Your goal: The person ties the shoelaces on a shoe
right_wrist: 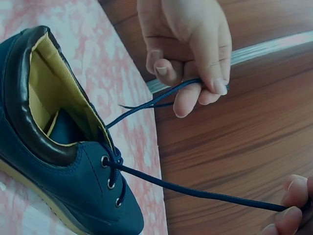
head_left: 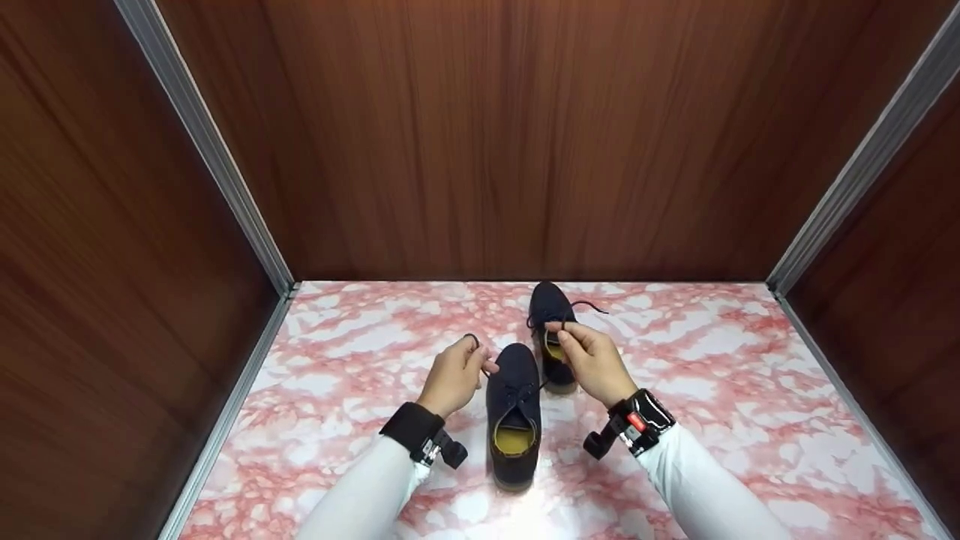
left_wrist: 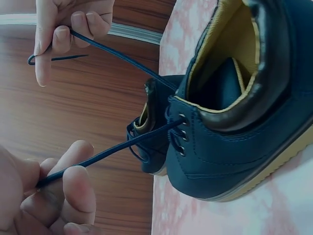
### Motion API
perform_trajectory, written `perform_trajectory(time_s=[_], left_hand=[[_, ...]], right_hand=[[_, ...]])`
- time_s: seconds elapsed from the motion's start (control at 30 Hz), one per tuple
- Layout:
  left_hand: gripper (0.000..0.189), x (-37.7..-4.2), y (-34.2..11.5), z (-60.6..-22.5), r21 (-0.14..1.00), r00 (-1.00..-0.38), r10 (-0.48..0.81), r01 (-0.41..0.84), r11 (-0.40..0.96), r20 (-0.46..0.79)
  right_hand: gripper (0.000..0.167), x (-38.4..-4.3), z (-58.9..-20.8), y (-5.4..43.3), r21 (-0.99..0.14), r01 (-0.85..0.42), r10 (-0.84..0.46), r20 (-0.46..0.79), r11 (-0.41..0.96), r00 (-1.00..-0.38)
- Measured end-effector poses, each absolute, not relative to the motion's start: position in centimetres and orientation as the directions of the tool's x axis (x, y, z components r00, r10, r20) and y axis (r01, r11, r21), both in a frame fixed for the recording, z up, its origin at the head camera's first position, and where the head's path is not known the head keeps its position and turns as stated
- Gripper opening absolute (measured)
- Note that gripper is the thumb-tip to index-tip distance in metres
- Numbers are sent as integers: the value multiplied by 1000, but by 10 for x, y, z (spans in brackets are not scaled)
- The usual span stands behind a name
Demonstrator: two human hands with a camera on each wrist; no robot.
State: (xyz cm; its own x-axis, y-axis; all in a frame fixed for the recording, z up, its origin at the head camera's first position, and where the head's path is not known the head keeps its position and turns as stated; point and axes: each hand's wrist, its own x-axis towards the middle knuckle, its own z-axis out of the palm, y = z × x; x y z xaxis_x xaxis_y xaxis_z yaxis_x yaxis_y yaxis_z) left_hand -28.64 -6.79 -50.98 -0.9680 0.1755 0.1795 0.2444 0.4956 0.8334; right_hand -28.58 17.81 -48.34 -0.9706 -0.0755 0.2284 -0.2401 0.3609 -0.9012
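A dark navy lace-up shoe (head_left: 516, 375) sits on the surface between the two hands, its toe pointing away from me and its yellow-lined opening nearer. My left hand (head_left: 454, 373), left of the toe, pinches one end of its dark shoelace (left_wrist: 107, 151). On the other side my right hand (head_left: 600, 364) grips the opposite lace end (right_wrist: 195, 192) between thumb and fingers. Both lace ends run taut from the metal eyelets (right_wrist: 111, 184), lifted and spread apart, with no knot visible between them. The left hand's lace forms a small loop over the fingers.
The matching shoe (head_left: 550, 300) stands farther back and to the right, partly behind my right hand, with its own loose lace (head_left: 590, 305) out to the side. Brown wood-look panels (head_left: 480, 135) enclose the red-and-white marbled surface (head_left: 360, 322) at the back and sides.
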Motion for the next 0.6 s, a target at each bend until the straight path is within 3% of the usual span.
perform_trajectory(time_s=[0.37, 0.6], left_hand=[[26, -296, -57, -500, 822, -963, 208, 256, 508, 171], [19, -299, -36, -494, 781, -950, 243, 303, 546, 198]], right_hand=[[23, -295, -476, 180, -937, -186, -94, 166, 294, -982], [24, -297, -471, 183, -920, -198, -51, 192, 337, -980]])
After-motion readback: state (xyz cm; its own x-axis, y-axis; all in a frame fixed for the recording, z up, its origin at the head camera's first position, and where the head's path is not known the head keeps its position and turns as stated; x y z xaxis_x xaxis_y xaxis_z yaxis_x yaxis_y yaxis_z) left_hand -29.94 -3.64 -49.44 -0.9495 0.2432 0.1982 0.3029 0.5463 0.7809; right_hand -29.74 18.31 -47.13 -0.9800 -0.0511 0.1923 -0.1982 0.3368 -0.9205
